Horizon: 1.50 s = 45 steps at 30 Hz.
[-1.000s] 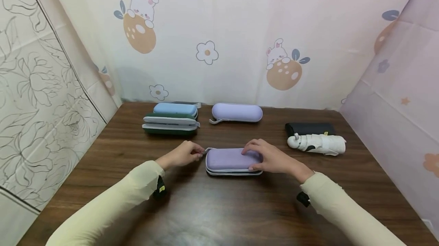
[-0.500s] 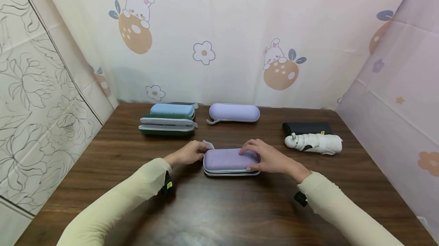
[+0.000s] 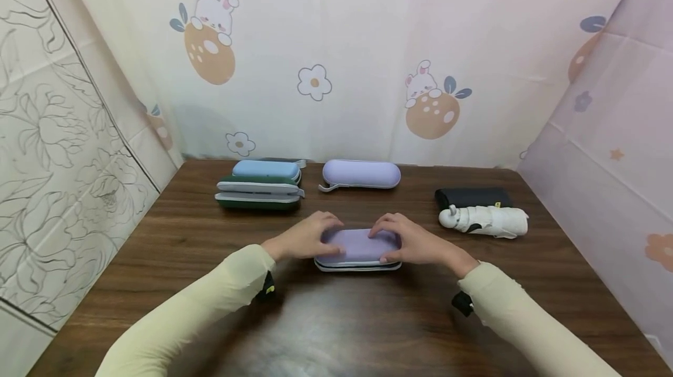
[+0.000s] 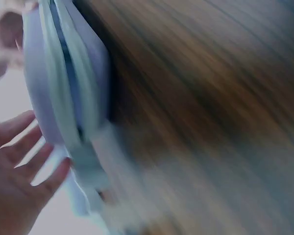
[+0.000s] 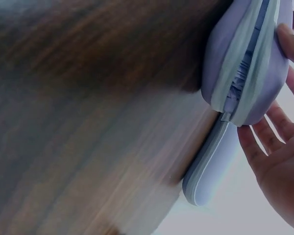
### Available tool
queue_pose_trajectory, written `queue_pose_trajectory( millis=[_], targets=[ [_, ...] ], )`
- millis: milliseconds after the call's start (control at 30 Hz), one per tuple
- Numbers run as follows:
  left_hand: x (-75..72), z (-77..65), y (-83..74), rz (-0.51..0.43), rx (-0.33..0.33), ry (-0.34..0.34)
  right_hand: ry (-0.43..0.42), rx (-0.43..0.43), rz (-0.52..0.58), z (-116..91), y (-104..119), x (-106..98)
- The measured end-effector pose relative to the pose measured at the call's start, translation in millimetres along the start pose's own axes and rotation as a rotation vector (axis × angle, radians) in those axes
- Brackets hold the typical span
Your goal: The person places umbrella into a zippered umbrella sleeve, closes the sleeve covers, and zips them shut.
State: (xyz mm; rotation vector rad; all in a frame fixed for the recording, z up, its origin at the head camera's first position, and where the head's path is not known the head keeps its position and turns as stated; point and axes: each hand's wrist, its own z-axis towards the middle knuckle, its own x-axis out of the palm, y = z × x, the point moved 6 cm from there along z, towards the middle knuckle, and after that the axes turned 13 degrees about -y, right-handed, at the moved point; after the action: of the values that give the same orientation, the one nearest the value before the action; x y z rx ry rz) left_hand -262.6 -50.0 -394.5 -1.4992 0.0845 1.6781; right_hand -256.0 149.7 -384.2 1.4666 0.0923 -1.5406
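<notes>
1 purple case, mid-table, long axis left-right, parted zip side facing the person. Right hand pinches its right end; left hand spread at left end, contact unclear. Behind: 1 lavender case, 1 blue case, 1 green case.

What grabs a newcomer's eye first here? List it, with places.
Probably the purple case in the middle of the table, with the right hand at one end and the left hand at the other. Next, perhaps, the white umbrella at the right and the rabbit-print curtain behind the table.
</notes>
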Motion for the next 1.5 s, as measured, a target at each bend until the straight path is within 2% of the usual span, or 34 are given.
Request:
queue_pose_trajectory(
  millis=[100, 167, 300, 433, 533, 733, 900, 1000, 1067, 1167, 1333, 1500],
  targets=[
    [11.6, 5.7, -12.2, 0.086, 0.035, 0.105, 0.024, 0.003, 0.028, 2.1, -0.5, -1.8],
    [14.7, 7.2, -16.7, 0.117, 0.045, 0.125, 0.058, 0.014, 0.058, 5.2, -2.5, -1.5],
    [15.7, 5.2, -18.3, 0.136, 0.021, 0.128, 0.131, 0.086, 0.178, 16.9, -12.6, 1.6],
    [17.7, -1.0, -17.8, 0.121, -0.001, 0.128, 0.231, 0.177, 0.266, 30.9, -26.1, 13.3],
    [20.2, -5.4, -18.3, 0.101, 0.005, 0.119, 0.324, 0.226, 0.322, 38.6, -32.1, 27.2],
    [22.6, -8.7, -21.7, 0.07, 0.028, 0.107, 0.472, 0.378, 0.529, 46.7, -39.2, 47.2],
    [21.3, -4.7, -24.5, 0.073, 0.058, 0.113, 0.546, 0.449, 0.508, 48.6, -45.1, 46.7],
    [20.0, -2.0, -25.1, 0.075, 0.063, 0.128, 0.594, 0.436, 0.459, 49.8, -47.0, 45.1],
    [18.9, -0.6, -25.9, 0.078, 0.07, 0.135, 0.613, 0.385, 0.408, 51.2, -47.7, 43.4],
    [17.2, 1.1, -27.7, 0.084, 0.087, 0.139, 0.595, 0.305, 0.317, 53.1, -50.0, 39.8],
    [16.1, 4.6, -28.2, 0.095, 0.087, 0.149, 0.484, 0.182, 0.246, 54.7, -49.2, 34.0],
    [12.3, 7.7, -26.6, 0.115, 0.049, 0.157, 0.341, -0.013, 0.139, 54.1, -39.9, 26.4]
  ],
)
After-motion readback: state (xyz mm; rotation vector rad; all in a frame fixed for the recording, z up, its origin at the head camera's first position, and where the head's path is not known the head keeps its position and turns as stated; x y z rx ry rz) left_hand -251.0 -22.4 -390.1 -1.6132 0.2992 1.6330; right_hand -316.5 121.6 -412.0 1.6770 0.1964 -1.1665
